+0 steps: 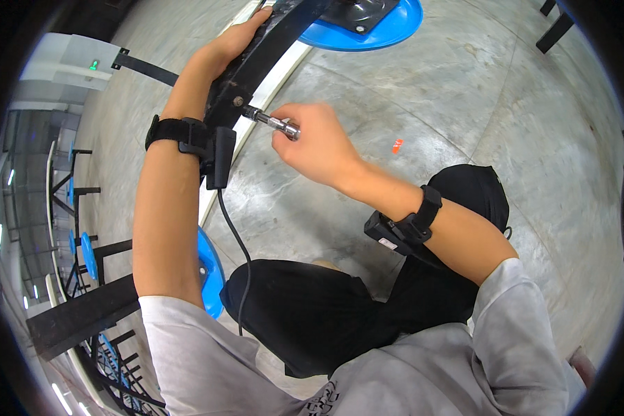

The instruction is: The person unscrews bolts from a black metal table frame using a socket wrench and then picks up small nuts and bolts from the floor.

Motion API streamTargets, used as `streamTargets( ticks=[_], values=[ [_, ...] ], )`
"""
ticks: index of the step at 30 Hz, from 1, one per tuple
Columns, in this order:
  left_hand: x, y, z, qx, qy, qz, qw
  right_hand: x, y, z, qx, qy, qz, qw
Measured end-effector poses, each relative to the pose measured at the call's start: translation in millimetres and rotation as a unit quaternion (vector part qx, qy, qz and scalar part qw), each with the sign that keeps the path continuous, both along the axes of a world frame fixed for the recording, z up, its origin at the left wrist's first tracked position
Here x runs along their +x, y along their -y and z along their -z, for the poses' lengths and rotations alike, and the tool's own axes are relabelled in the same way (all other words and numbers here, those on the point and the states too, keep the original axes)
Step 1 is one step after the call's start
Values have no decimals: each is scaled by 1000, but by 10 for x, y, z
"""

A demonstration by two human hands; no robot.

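A black metal beam (232,93) slants through the upper middle, with a round bolt (238,102) on its side. My left hand (237,43) is closed around the beam's upper part, its thumb along the top and the other fingers mostly hidden. In my right hand (317,139), just right of the beam, is a chrome socket wrench (276,123). The fingers are wrapped round its end, and the dark tip points at the beam close to the bolt; I cannot tell whether it touches. My right hand is slightly blurred.
A blue round seat (388,31) with a black bracket lies beyond the beam, and another blue seat (211,274) is beside my left arm. A small orange scrap (397,146) lies on the grey floor (457,104). Several black-framed tables with blue seats (89,256) stand at left.
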State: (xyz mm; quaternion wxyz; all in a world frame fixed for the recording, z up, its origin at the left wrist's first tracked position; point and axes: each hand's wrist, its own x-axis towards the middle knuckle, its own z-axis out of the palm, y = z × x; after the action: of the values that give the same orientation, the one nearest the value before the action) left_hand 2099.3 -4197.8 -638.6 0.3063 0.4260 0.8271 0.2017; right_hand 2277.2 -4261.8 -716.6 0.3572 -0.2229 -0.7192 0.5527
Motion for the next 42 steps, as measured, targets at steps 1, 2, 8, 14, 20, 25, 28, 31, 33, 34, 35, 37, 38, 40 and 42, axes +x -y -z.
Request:
streamTargets(
  ticks=[1,2,8,14,20,25,28,31,33,34,35,37,38,40,42],
  values=[
    [-5,7,1,12,-9,9,1000,-10,7,16,1,1,1,1000],
    [-5,7,8,12,-8,10,1000,-29,16,46,-55,-16,4,998],
    [25,17,18,15,-23,22,999,-125,-11,60,-400,-125,-93,903],
    [-209,-11,143,8,-26,0,1000,-174,95,24,-542,-209,-132,803],
    [-192,-35,155,-9,-20,9,1000,-201,40,2,-648,-220,-121,719],
    [-217,-98,147,12,-41,4,999,-237,-8,-17,-668,-221,-147,695],
    [-182,-116,142,5,-25,3,1000,-253,-2,42,-119,-10,-36,992],
    [-166,-102,139,-3,-26,-6,1000,-177,-54,109,202,66,42,976],
    [-181,-82,154,-2,-23,-10,1000,-134,-91,82,285,91,58,953],
    [-196,-73,162,-1,-20,-14,1000,-119,-80,74,285,91,57,953],
    [-213,-69,163,-1,-20,-15,1000,-103,-58,67,192,58,51,978],
    [-210,-61,148,1,-19,-6,1000,-80,-41,42,97,25,45,994],
    [-217,-60,127,1,-19,-6,1000,-75,-37,19,22,7,21,1000],
    [-241,-74,106,-19,-15,6,1000,-83,-34,18,-52,-10,-2,999],
    [-215,-64,137,-9,-20,1,1000,-126,-35,39,-167,-24,-9,986]
  ],
)
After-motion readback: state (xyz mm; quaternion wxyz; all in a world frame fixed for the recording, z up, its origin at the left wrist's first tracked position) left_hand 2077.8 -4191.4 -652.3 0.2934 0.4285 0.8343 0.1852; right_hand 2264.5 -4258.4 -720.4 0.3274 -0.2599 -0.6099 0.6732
